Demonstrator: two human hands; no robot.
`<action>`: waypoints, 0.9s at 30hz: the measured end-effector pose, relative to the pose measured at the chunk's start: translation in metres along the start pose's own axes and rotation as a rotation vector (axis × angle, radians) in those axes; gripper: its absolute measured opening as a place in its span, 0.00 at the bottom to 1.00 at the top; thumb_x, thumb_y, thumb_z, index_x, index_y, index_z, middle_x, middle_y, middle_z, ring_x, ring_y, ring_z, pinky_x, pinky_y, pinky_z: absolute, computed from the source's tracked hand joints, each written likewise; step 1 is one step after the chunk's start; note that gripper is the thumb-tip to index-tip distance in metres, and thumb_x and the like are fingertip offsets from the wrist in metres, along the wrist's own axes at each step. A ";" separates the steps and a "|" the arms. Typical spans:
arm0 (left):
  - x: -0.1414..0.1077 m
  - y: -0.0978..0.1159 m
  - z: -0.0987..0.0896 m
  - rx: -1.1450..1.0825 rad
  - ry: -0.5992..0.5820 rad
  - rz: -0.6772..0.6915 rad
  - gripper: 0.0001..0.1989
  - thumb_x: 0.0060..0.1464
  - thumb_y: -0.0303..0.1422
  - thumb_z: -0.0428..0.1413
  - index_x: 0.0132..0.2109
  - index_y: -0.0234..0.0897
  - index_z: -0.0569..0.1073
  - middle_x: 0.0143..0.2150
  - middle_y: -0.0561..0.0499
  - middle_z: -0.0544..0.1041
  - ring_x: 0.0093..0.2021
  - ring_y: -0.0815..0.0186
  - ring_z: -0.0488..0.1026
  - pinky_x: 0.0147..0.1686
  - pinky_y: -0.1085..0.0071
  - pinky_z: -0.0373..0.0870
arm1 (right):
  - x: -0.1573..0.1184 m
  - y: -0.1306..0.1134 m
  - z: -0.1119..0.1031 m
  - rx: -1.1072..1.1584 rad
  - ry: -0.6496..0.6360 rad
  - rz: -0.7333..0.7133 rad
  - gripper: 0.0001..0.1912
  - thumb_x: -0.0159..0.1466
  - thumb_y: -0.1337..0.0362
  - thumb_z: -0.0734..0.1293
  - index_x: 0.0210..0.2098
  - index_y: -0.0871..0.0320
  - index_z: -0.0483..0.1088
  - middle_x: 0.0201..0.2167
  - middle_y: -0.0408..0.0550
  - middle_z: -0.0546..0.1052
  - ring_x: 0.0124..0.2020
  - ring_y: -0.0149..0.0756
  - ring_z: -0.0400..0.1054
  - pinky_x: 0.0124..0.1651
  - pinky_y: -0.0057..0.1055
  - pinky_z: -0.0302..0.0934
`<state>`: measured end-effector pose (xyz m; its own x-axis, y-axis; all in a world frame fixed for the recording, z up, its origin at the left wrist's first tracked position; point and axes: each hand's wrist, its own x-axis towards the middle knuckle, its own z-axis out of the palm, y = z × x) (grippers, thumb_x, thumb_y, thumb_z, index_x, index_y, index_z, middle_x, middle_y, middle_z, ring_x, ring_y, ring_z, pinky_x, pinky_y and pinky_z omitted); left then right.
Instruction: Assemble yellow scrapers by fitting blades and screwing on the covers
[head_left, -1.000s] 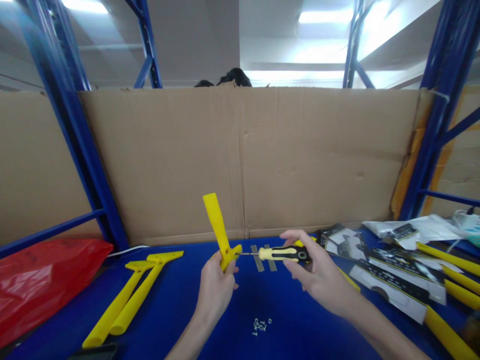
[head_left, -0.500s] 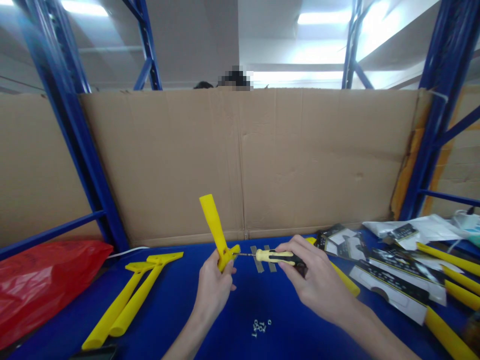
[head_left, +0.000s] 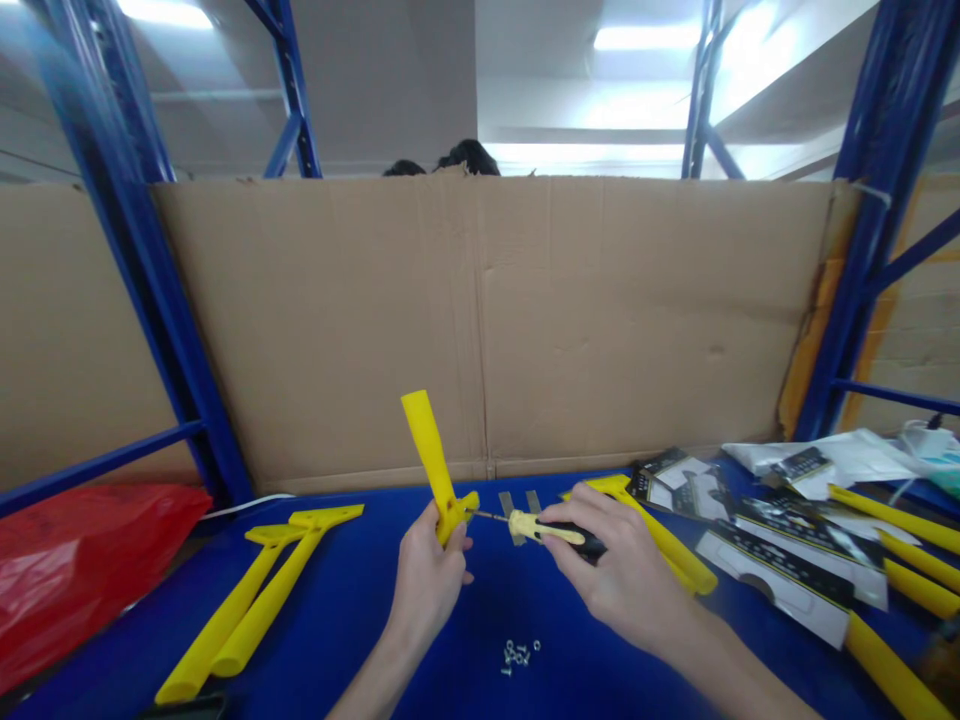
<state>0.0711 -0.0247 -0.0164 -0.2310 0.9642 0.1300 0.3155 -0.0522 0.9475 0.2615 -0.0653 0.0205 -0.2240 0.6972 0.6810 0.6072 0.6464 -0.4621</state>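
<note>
My left hand (head_left: 429, 570) is closed around the head end of a yellow plastic scraper handle (head_left: 427, 440), whose shaft points up and slightly left. In my right hand (head_left: 615, 550) is a screwdriver (head_left: 544, 528) with a cream and black grip, held nearly level. Its shaft points left, and the tip meets the side of the yellow head; the screw there is too small to make out. Below, between my forearms, lies a small pile of screws and nuts (head_left: 517, 655) on the blue table (head_left: 465, 680).
Two yellow handles (head_left: 262, 600) lie at left near a red plastic bag (head_left: 82, 580). At right are another yellow handle (head_left: 679, 560), black-and-white packages (head_left: 780, 580) and more yellow handles (head_left: 900, 670). A cardboard wall (head_left: 480, 330) stands behind, between blue posts. Heads show above it.
The screwdriver's grip has swung slightly and my right hand has shifted a little left, uncovering more of the yellow handle behind it. My left hand keeps its hold.
</note>
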 end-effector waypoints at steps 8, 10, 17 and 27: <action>0.002 -0.014 0.004 -0.019 0.034 0.149 0.11 0.53 0.29 0.50 0.44 0.33 0.68 0.41 0.42 0.77 0.37 0.60 0.77 0.18 0.75 0.72 | 0.008 -0.001 0.006 0.335 -0.147 0.803 0.20 0.63 0.55 0.56 0.38 0.62 0.72 0.06 0.36 0.61 0.07 0.31 0.57 0.10 0.23 0.50; 0.002 -0.014 0.003 -0.019 0.040 0.178 0.10 0.52 0.31 0.51 0.43 0.33 0.69 0.40 0.43 0.77 0.37 0.60 0.77 0.18 0.75 0.72 | 0.007 0.002 0.003 0.192 -0.131 0.644 0.20 0.63 0.54 0.56 0.37 0.61 0.73 0.12 0.42 0.69 0.12 0.33 0.64 0.14 0.26 0.55; 0.005 -0.006 -0.005 -0.058 0.050 0.155 0.15 0.51 0.32 0.51 0.46 0.33 0.67 0.42 0.43 0.75 0.37 0.59 0.76 0.18 0.71 0.75 | -0.003 0.001 0.011 -0.195 -0.243 0.069 0.11 0.63 0.61 0.61 0.36 0.58 0.74 0.30 0.52 0.78 0.31 0.41 0.71 0.33 0.32 0.60; 0.013 -0.009 -0.008 0.170 0.053 0.409 0.09 0.53 0.32 0.49 0.40 0.37 0.71 0.38 0.46 0.78 0.36 0.61 0.76 0.28 0.72 0.71 | 0.007 0.013 0.006 0.746 -0.480 0.905 0.17 0.64 0.51 0.57 0.33 0.59 0.67 0.13 0.39 0.68 0.09 0.22 0.51 0.13 0.18 0.40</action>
<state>0.0579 -0.0142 -0.0204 -0.1008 0.8585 0.5029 0.5367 -0.3787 0.7540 0.2630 -0.0501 0.0158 -0.3025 0.9208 -0.2462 0.1467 -0.2102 -0.9666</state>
